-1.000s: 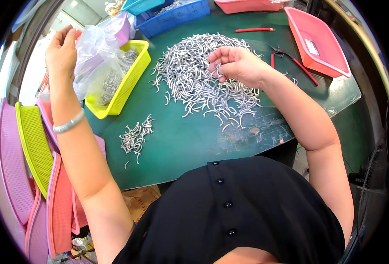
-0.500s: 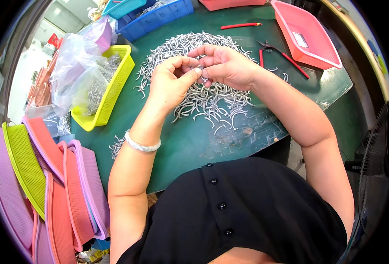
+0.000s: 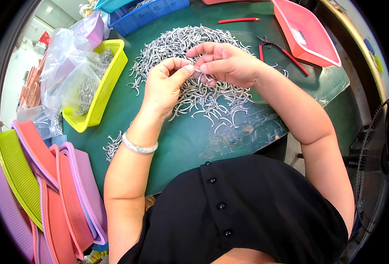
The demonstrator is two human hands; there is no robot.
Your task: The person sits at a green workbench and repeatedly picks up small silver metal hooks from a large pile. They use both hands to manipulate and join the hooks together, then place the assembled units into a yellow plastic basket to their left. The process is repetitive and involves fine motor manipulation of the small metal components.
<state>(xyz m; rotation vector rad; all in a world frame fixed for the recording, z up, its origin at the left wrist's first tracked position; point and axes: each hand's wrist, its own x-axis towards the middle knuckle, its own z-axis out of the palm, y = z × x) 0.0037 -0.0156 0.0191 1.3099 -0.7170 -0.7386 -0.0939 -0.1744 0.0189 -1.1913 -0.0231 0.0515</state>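
Over a heap of small curved silvery metal pieces [image 3: 168, 48], my two hands meet tip to tip. Thumb and forefinger of my left hand [image 3: 167, 86] pinch one end of a curved metal piece [image 3: 197, 71]. My right hand [image 3: 232, 66] holds the same piece between thumb and fingers, its forefinger raised and bent. Fingers cover most of that piece. Below the right fingers more of the heap spreads toward me in loose pieces [image 3: 221, 119]. A smaller cluster of pieces [image 3: 112, 146] lies beside my left forearm, which wears a pale bracelet.
A yellow-green basket [image 3: 108, 88] with metal pieces and clear plastic bags stands left. At the back is a blue bin [image 3: 148, 18]; at right, a pink basket [image 3: 324, 42], red-handled pliers [image 3: 287, 53] and a red tool [image 3: 238, 20]. Stacked coloured baskets [image 3: 73, 193] fill the near left.
My fingertips have drawn slightly apart, showing more of the metal piece between them. My left hand is a little further left. The whole view has shifted slightly.
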